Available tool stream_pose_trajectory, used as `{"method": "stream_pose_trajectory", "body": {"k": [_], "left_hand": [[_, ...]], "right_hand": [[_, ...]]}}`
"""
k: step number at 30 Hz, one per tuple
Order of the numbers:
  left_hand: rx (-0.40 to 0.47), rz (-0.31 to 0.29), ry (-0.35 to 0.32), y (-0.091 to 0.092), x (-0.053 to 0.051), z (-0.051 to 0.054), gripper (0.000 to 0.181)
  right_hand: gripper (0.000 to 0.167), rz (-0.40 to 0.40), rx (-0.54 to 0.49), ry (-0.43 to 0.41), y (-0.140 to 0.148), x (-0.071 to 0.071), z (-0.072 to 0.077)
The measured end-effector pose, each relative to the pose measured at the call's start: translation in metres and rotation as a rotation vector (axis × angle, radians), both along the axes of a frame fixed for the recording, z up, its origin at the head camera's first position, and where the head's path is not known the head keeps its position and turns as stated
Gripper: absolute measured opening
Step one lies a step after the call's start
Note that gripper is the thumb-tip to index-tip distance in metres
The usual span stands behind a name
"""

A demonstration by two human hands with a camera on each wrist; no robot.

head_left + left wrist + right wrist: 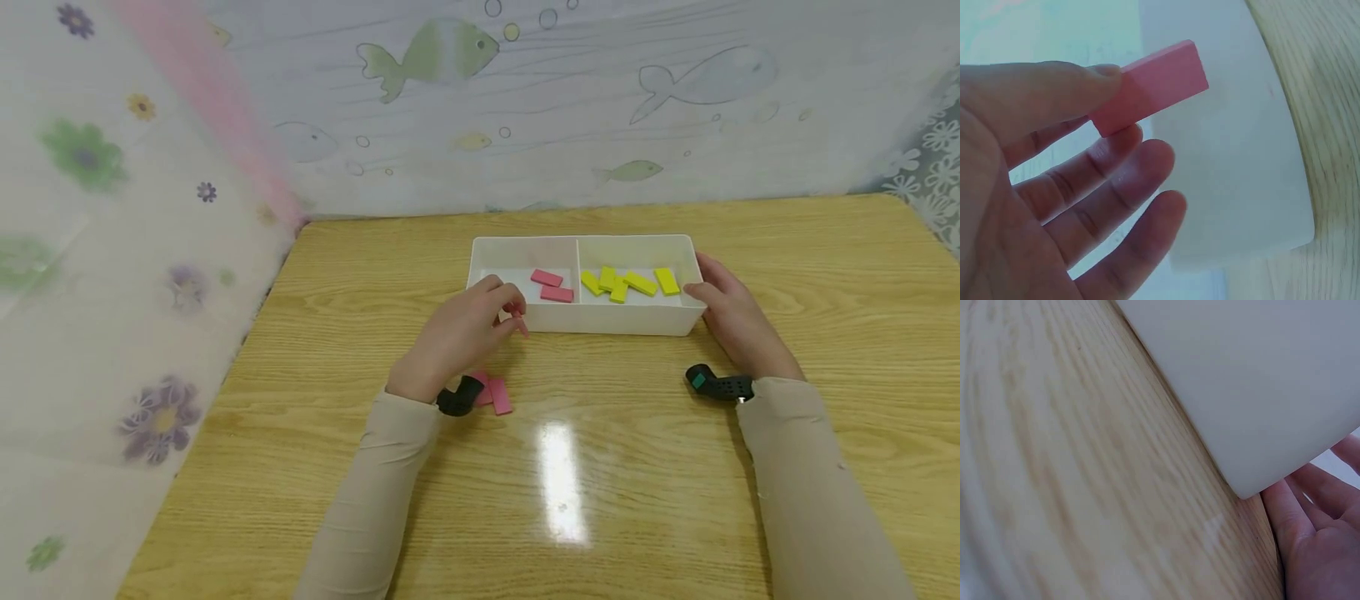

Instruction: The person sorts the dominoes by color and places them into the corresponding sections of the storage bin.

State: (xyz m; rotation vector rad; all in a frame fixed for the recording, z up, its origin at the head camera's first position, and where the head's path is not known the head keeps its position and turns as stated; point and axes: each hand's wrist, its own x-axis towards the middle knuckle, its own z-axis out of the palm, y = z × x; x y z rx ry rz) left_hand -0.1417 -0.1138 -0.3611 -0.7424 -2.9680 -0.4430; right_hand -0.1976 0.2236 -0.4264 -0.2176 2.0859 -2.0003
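Note:
A white two-compartment box (615, 320) stands on the table. My left hand (468, 329), at the box's front left, pinches a pink rectangular block (1157, 84) between thumb and forefinger; the other fingers are spread below it in the left wrist view. Two pink blocks (557, 294) lie in the left compartment, partly screened by that hand. Several yellow blocks (641, 283) lie in the right compartment. At the box's right end, my right hand (738, 325) holds the wall, thumb over the rim and fingers along the outside.
On the wooden table (630, 475), loose pink blocks (501, 396) lie beneath my left wrist, partly behind its black wrist device (459, 397). Another black device (718, 384) sits at my right wrist. A wall covering with fish drawings (450, 54) rises behind the table.

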Motion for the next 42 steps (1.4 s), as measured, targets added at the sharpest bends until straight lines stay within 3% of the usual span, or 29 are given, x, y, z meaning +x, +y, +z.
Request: {"method": "stream_pose_trajectory", "body": {"k": [6,20,29,42], "left_hand": [[0.084,0.034,-0.027,-0.001,-0.001,0.003,0.013],[0.132,0.066,-0.033,-0.003,-0.006,0.001,0.014],[0.212,0.133,0.069,-0.007,-0.009,-0.001,0.01],[0.247,0.138,0.096,-0.009,-0.012,-0.005,0.008]], "right_hand": [[0.058,-0.002,-0.007,0.004,0.001,0.001,-0.002],[0.058,-0.006,-0.007,0.001,0.0,0.002,-0.001],[0.058,0.005,-0.028,0.019,-0.001,0.001,0.0],[0.057,0.003,-0.026,0.02,0.0,0.0,0.0]]}}
